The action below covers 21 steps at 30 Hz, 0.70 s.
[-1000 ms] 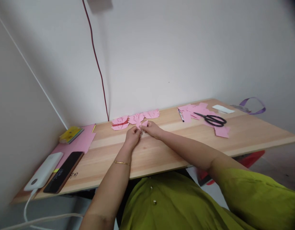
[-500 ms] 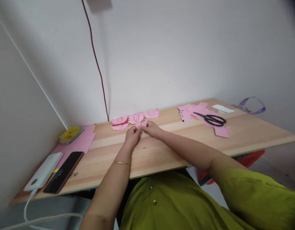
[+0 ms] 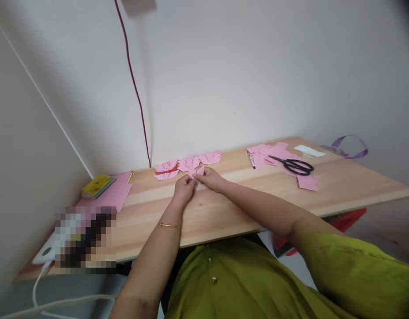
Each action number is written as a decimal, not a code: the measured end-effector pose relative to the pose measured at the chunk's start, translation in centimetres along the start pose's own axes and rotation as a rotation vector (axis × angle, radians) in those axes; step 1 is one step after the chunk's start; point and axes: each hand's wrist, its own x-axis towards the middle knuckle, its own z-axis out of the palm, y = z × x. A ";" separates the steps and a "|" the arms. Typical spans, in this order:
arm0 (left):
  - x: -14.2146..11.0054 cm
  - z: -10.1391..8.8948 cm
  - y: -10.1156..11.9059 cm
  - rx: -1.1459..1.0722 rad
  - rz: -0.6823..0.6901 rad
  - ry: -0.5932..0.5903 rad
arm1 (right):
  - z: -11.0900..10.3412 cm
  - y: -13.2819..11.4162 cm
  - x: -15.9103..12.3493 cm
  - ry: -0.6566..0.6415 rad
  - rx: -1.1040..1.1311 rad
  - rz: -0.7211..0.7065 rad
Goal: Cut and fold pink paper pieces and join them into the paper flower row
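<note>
My left hand (image 3: 184, 188) and my right hand (image 3: 209, 179) meet over the far middle part of the table. Between their pinched fingers is a small piece of pink paper (image 3: 200, 171), held from both sides. Its lower part is hidden by my fingertips. Just beyond my hands lies a row of crumpled, shaped pink paper pieces (image 3: 209, 158) along the wall side. A dark red strip (image 3: 169, 171) lies across the leftmost of them.
On the right, black-handled scissors (image 3: 295, 166) and a pen (image 3: 251, 160) lie with loose pink paper scraps (image 3: 307, 182) and a white strip (image 3: 309, 151). A yellow packet (image 3: 98, 186) rests on pink sheets (image 3: 124, 197) at left. A white device with a cable (image 3: 47, 252) is by the near left edge.
My hands and the pink paper between them stay almost in place. Nothing on the table has visibly moved; an area at the near left is now pixelated.
</note>
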 end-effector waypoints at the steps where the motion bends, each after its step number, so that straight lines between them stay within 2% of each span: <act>1: -0.1 0.0 0.2 0.012 0.011 0.003 | 0.0 0.0 0.0 -0.004 0.001 -0.001; 7: -0.3 -0.2 0.8 0.066 0.045 -0.008 | 0.0 -0.4 -0.2 -0.033 0.025 0.007; 14: -0.2 0.0 0.4 0.000 -0.014 0.009 | 0.1 -0.8 -0.3 0.004 0.055 0.030; 21: 0.0 0.0 0.1 0.009 -0.013 0.006 | 0.2 -0.4 -0.1 -0.005 0.079 0.018</act>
